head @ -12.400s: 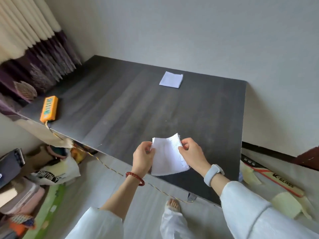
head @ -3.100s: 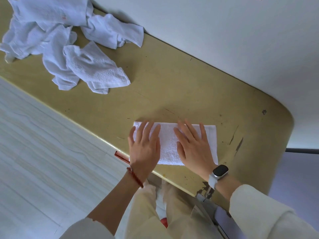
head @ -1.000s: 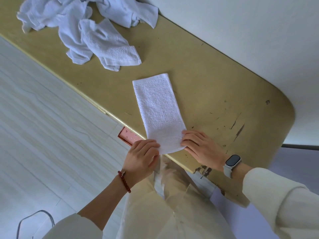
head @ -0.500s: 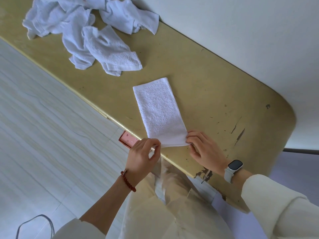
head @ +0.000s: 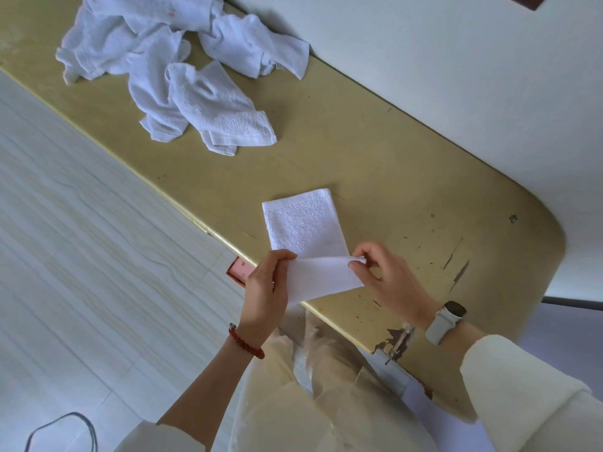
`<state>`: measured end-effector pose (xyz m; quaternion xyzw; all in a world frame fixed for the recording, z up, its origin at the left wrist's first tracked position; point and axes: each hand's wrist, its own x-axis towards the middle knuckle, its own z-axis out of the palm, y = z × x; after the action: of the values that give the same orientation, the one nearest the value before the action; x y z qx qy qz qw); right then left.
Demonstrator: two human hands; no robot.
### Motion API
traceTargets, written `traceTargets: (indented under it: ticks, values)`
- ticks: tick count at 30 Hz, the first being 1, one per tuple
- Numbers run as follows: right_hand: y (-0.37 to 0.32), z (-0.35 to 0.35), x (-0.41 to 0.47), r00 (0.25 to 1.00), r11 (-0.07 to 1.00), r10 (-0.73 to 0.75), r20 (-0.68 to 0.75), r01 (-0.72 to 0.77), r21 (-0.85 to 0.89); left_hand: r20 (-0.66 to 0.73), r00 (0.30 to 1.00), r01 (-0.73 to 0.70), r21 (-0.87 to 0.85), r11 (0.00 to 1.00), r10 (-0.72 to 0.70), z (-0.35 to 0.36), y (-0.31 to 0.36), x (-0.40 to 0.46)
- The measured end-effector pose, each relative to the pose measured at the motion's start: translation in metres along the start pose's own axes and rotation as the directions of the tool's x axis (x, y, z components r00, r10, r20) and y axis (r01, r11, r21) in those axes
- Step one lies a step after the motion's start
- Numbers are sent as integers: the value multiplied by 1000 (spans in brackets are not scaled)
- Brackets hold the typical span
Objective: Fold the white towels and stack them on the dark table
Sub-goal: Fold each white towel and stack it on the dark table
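- Left hand (head: 266,288) and right hand (head: 388,282) pinch the near corners of a white towel (head: 306,230), lifting that end (far half flat) off the yellow surface (head: 408,177).
- Unfolded towels (head: 182,66) lie heaped well apart.

You get bright, soft daylight, no glare. Faint shadows sit under the loose towels (head: 182,76) far left. Wide-angle bend curves the yellow table (head: 375,164) edge; your near sleeves go slightly soft.
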<state>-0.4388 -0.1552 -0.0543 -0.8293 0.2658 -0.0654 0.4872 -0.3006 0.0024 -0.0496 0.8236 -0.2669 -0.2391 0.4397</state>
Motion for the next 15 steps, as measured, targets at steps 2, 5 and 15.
traceTargets:
  ticks: [2, 5, 15]
  values:
    - [-8, 2, 13, 999, 997, 49, -25, -47, 59, -24, 995, 96, -45, 994, -97, -1, 3, 9]
    - [-17, 5, 36, 989, 989, 135, -52, -132, 61, -66, 972, 216, -115, 969, -225, -4, 6, 24]
    - [-37, 6, 91, 904, 896, 415, -104, -386, 218, -42, 871, 441, -375, 816, -490, -10, 6, 66]
